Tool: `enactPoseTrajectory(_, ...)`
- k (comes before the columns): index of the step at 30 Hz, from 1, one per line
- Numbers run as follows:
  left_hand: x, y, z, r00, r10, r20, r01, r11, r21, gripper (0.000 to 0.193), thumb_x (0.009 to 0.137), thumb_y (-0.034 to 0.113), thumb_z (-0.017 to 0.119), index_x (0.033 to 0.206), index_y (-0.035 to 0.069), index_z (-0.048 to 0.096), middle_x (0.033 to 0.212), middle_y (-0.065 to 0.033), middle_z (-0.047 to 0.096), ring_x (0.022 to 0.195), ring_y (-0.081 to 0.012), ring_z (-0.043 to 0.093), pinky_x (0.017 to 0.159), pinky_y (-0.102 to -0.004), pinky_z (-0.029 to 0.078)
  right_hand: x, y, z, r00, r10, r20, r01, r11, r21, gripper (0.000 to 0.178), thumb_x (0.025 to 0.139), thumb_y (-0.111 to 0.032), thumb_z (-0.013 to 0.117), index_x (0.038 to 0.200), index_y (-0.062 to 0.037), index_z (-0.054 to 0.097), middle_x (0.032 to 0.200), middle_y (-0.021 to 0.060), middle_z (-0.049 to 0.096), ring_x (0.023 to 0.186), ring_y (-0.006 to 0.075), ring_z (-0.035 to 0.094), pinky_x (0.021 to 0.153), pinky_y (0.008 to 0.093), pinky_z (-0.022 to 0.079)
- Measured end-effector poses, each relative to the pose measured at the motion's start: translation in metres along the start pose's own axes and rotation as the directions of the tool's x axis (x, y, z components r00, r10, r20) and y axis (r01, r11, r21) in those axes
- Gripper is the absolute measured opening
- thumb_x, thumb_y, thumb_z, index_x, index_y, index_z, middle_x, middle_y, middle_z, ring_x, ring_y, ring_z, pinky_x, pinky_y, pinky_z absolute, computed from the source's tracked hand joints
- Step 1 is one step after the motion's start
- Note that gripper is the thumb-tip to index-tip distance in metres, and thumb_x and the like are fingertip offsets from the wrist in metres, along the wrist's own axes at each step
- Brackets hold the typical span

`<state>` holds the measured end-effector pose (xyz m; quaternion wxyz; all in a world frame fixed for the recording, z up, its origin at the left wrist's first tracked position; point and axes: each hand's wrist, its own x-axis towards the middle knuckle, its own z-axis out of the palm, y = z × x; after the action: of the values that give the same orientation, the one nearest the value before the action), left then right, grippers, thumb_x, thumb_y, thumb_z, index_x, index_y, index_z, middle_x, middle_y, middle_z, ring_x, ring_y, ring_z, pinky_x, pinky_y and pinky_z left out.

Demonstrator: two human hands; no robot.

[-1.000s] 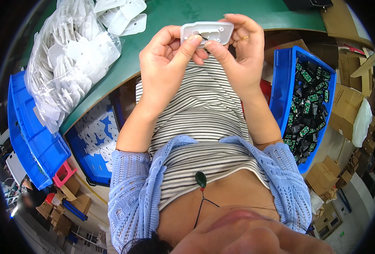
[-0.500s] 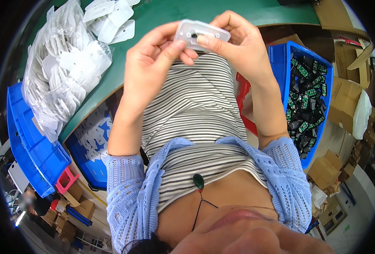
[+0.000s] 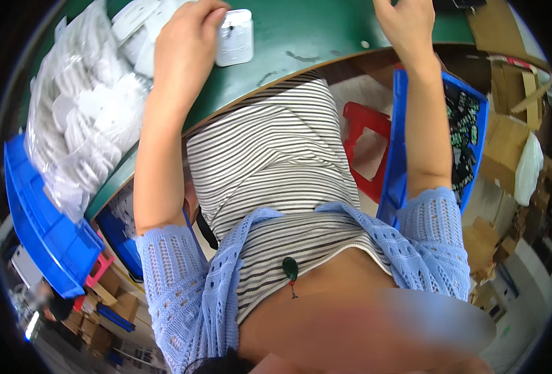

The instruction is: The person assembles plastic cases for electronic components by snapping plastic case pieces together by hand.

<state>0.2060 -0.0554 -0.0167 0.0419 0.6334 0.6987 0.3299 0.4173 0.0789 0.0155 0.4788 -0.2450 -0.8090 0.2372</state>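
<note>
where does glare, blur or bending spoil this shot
Head view: bright glare washes out parts of the bag; head view: the table has a soft sheen, its front edge bows, and black fills the corners; head view: a smeared patch hides detail low down, while the cover keeps a readable outline.

Light-blue openwork cardigan point(image 3: 217, 299) with 2 short sleeves point(image 3: 435, 243), black-and-white striped clothing point(image 3: 270, 149), oval dark-green pendant point(image 3: 290, 268)

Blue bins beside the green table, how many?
3: far-left bin, lower bin below the left edge of the table, right bin partly behind the right forearm. Others possibly hidden.
</note>
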Motion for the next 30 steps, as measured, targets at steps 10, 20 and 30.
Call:
enactPoseTrajectory(10,-0.024,0.037,0.019,1.0,0.019,0.001,-0.018,0.934,0.357,0.054,0.08,0.041,0.065,0.12,0.006,0.053,0.099,-0.0139,0.057,0.09,-0.029,0.052,0.077,-0.0377,0.044,-0.242,0.15,-0.175,0.746,0.374,-0.551,-0.637,0.157,-0.755,0.043,0.08,-0.039,0.064,0.104,-0.0031,0.06,0.102,0.0193,0.058,0.094,0.0342,0.057,0.08,0.0437,0.046)
enactPoseTrajectory(20,-0.04,0.016,0.021,0.986,0.122,-0.112,-0.077,0.936,0.342,0.044,0.083,0.027,0.065,0.12,0.005,0.053,0.102,-0.0132,0.057,0.095,-0.0302,0.05,0.084,-0.0388,0.04,-0.276,0.161,-0.198,0.354,0.929,-0.113,-0.614,0.14,-0.777,0.074,0.071,-0.061,0.065,0.116,-0.0029,0.058,0.103,0.0223,0.062,0.097,0.0342,0.062,0.084,0.0433,0.049)
enactPoseTrajectory(30,-0.044,0.007,0.016,0.981,0.153,-0.117,-0.126,0.969,0.213,0.038,0.083,0.014,0.063,0.119,0.005,0.054,0.107,-0.0119,0.059,0.1,-0.0293,0.051,0.088,-0.0376,0.04,-0.202,0.063,-0.163,0.598,0.8,-0.046,-0.236,0.23,0.944,0.047,0.092,-0.035,0.051,0.126,-0.0031,0.041,0.128,0.0246,0.043,0.122,0.0411,0.041,0.102,0.0473,0.041)
